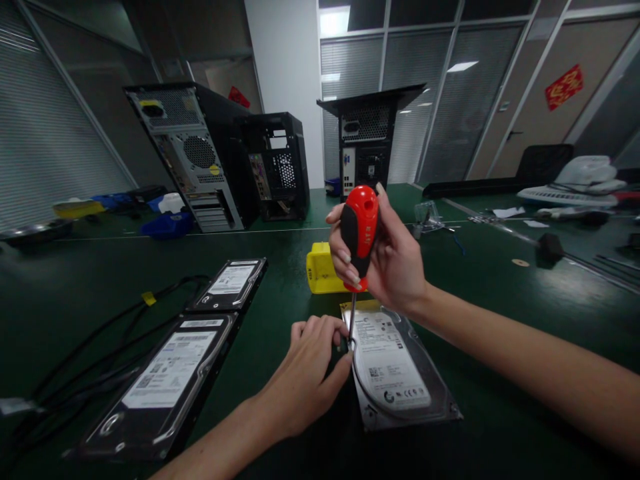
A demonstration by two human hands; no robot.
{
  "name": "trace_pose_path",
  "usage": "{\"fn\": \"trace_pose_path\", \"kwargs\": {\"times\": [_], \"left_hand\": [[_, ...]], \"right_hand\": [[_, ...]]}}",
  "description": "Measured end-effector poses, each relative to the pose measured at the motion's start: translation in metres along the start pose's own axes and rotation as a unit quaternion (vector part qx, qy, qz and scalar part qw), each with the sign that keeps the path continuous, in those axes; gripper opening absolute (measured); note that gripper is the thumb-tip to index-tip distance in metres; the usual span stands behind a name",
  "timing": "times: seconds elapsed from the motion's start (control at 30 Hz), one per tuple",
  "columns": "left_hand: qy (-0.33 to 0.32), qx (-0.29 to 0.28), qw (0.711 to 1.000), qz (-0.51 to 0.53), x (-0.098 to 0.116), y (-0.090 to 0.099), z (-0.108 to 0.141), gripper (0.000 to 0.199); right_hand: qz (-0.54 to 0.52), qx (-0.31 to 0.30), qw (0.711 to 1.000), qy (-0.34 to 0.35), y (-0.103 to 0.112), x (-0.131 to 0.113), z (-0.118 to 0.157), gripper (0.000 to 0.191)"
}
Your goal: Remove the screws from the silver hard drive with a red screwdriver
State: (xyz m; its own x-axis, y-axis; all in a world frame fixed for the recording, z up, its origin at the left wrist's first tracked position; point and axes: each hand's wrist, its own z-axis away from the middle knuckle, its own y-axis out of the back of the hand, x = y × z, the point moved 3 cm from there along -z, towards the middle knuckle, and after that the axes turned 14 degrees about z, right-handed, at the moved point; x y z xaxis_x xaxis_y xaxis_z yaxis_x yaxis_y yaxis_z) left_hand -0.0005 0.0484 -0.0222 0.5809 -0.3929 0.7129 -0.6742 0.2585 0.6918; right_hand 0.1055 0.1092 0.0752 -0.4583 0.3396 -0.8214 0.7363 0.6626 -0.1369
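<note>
My right hand (387,257) is wrapped round the red and black handle of a screwdriver (364,227), held upright with its shaft pointing down. The shaft's lower end meets the left edge of a hard drive (390,360) with a white label, lying on the green table. My left hand (317,367) has its fingers and thumb closed around the shaft's lower end at the drive's edge; whether they also pinch something small is hidden. Just behind the drive sits a yellow bin (323,270).
Two more hard drives (170,370) (233,280) lie at the left beside black cables (105,360). Computer cases (200,153) (277,163) (367,143) stand at the back. A blue bin (167,225) is behind left; a clear plastic piece (427,217) lies to the right.
</note>
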Motion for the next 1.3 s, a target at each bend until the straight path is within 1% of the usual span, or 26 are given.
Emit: {"fn": "trace_pose_path", "kwargs": {"times": [0.13,0.27,0.43,0.5,0.6,0.77,0.83,1.0,1.07,1.17,1.3], "left_hand": [[0.006,-0.009,1.0,0.001,0.002,0.001,0.0006,0.013],[0.004,-0.007,1.0,-0.003,0.002,0.0014,0.0003,0.013],[0.001,-0.007,1.0,-0.001,0.0001,0.0003,-0.0006,0.013],[-0.001,-0.006,1.0,0.0,0.0004,0.0003,-0.0005,0.013],[0.001,-0.003,1.0,0.0,0.0012,0.0006,0.0004,0.013],[0.0,-0.002,1.0,-0.002,0.0001,-0.0003,0.0006,0.013],[-0.004,0.004,1.0,-0.004,-0.0006,-0.0002,0.0001,0.014],[0.0,-0.003,1.0,-0.004,0.0003,0.0004,-0.0007,0.011],[0.0,-0.002,1.0,-0.004,0.0008,0.0006,-0.0004,0.011],[-0.002,0.003,1.0,-0.007,0.0006,0.0004,0.0002,0.01],[-0.006,0.004,1.0,-0.003,0.0002,0.0002,0.0013,0.01]], "right_hand": [[-0.009,-0.003,1.0,0.004,-0.0011,0.0008,-0.0003,0.052],[0.032,-0.016,0.999,-0.014,-0.001,0.003,-0.0002,0.056],[-0.01,0.024,0.999,-0.023,0.0026,0.0023,-0.001,0.047],[-0.017,0.019,0.999,-0.035,0.0021,0.0024,-0.0011,0.049],[-0.016,0.009,0.999,-0.035,0.0004,0.0022,-0.0007,0.054],[0.051,-0.002,0.998,-0.044,-0.0027,0.0029,-0.0007,0.06],[0.058,0.007,0.997,-0.044,-0.0028,0.0029,-0.0013,0.059],[0.017,0.047,0.999,-0.019,0.0004,0.0027,-0.0022,0.047],[0.01,0.042,0.999,-0.022,0.0007,0.0035,-0.0021,0.049],[0.006,0.018,0.999,-0.026,-0.0006,0.0043,-0.0019,0.053],[0.001,0.0,1.0,-0.019,-0.0035,0.003,-0.0008,0.053]]}}
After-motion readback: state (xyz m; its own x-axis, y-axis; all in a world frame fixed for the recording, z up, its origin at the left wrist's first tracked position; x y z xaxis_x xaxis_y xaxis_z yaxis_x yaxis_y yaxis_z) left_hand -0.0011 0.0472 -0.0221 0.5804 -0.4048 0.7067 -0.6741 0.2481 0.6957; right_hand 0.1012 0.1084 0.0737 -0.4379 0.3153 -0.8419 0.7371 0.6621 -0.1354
